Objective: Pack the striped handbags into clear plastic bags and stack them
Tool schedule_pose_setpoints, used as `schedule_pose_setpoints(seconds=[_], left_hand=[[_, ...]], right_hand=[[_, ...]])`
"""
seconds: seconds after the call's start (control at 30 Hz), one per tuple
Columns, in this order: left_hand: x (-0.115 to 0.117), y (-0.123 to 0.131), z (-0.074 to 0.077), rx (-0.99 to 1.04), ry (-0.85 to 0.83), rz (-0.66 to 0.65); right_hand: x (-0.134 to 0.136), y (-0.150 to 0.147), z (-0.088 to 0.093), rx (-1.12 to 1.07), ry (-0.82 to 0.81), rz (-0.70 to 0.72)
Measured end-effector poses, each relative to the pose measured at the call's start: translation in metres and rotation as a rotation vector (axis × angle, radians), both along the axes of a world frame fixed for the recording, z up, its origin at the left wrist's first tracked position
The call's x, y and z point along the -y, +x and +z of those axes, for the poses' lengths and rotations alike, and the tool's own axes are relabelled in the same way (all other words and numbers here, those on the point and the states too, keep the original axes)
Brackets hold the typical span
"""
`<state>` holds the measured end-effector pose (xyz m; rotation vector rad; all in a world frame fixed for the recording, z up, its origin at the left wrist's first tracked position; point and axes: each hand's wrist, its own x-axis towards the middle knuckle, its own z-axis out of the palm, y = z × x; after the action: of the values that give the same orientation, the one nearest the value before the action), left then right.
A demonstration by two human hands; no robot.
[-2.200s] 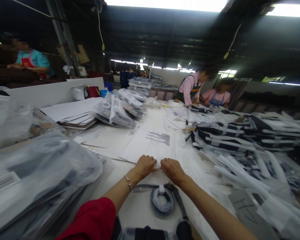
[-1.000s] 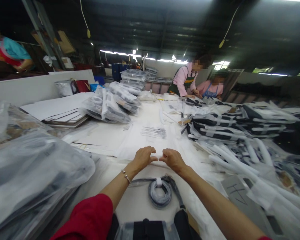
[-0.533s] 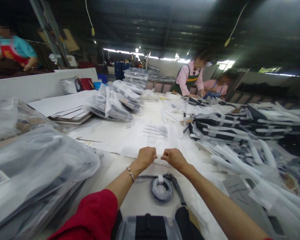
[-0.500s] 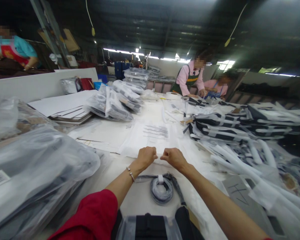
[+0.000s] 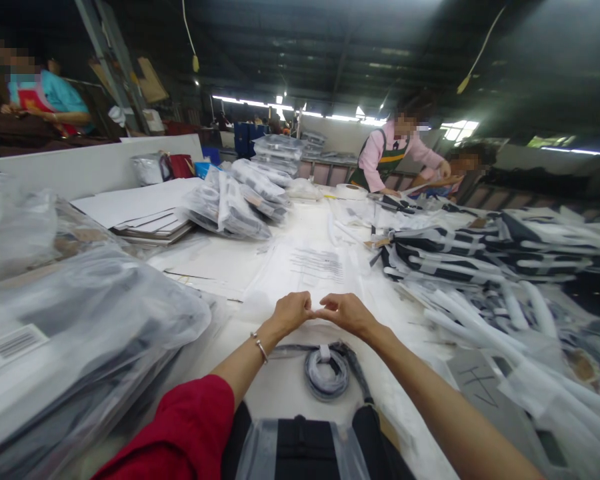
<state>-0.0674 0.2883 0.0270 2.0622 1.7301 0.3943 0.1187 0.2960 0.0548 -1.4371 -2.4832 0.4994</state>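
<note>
A clear plastic bag (image 5: 313, 270) with printed lines of text lies flat on the white table in front of me. At its near edge my left hand (image 5: 293, 312) is closed, thumb and fingers pinching the film. My right hand (image 5: 347, 313) meets it there, fingers curled over the same edge and fingertips close to the left ones; the film between them is hard to make out. Below the hands lies a coiled strap in plastic wrap (image 5: 327, 375). Closest to me is a black bag with clear plastic over it (image 5: 305, 450).
Plastic-wrapped goods (image 5: 95, 313) are piled at left, near a stack of white boards (image 5: 140, 203). Black bags with white wrapping (image 5: 445, 257) and white foam tubes (image 5: 475, 333) crowd the right. Two co-workers (image 5: 387, 157) are at the far side; another person (image 5: 50, 100) is far left.
My hands have come together at the bag's edge, the right one moving left with its fingers less tightly curled. The view has shifted slightly left. A co-worker's arm at the back has lifted.
</note>
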Motion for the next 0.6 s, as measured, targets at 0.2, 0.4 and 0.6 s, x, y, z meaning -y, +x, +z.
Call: schedule_pose_setpoints(seconds=[0.2, 0.4, 0.6], left_hand=[[0.003, 0.001, 0.003, 0.029, 0.0, -0.017], [0.008, 0.001, 0.005, -0.005, 0.06, -0.056], [0.021, 0.005, -0.001, -0.075, 0.171, -0.02]], right_hand=[[0.0, -0.006, -0.001, 0.198, 0.094, 0.019], [0.006, -0.008, -0.004, 0.269, 0.15, -0.07], [0.007, 0.006, -0.013, 0.319, 0.12, -0.225]])
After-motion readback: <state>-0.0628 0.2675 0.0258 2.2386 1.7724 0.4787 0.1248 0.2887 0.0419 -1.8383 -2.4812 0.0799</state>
